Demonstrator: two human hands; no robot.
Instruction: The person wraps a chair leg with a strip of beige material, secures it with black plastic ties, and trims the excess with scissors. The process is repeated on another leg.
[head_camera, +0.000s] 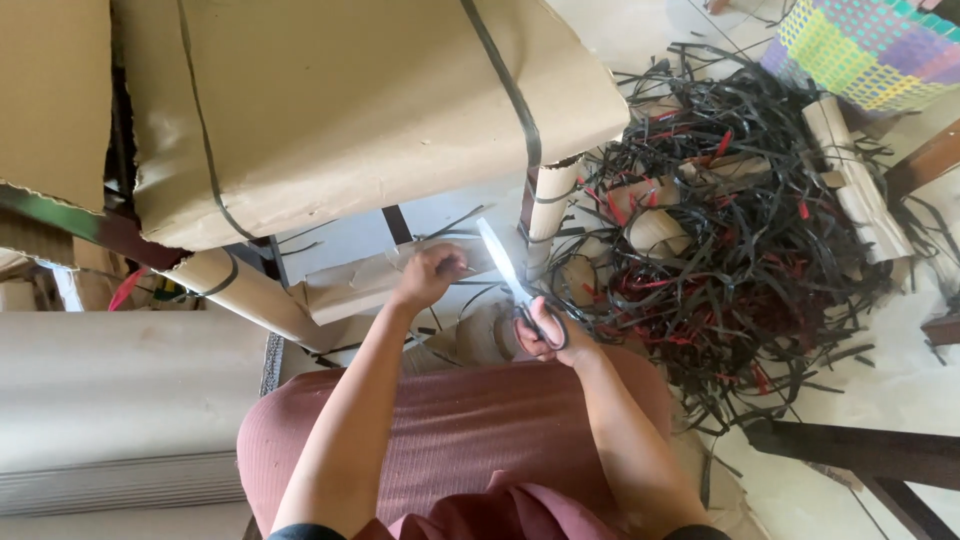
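Scissors (515, 285) are gripped by the right hand (545, 335), blades pointing to eleven o'clock. The left hand (432, 275), at nine o'clock of them, is clenched on a cardboard strip (350, 290). Beyond, at two o'clock, black strapping (740, 230) is heaped on the floor.

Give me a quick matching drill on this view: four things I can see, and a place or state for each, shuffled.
Things:
1. silver-bladed scissors with dark handles
2. heap of cut black plastic straps
3. large brown paper-wrapped bundle
4. multicoloured woven plastic basket

Places or states:
A. top right corner of the view
B. bound by a black strap, upper left
C. held in the right hand, blades pointing up
D. spread over the floor, right of the hands

Pairs: 1-C, 2-D, 3-B, 4-A
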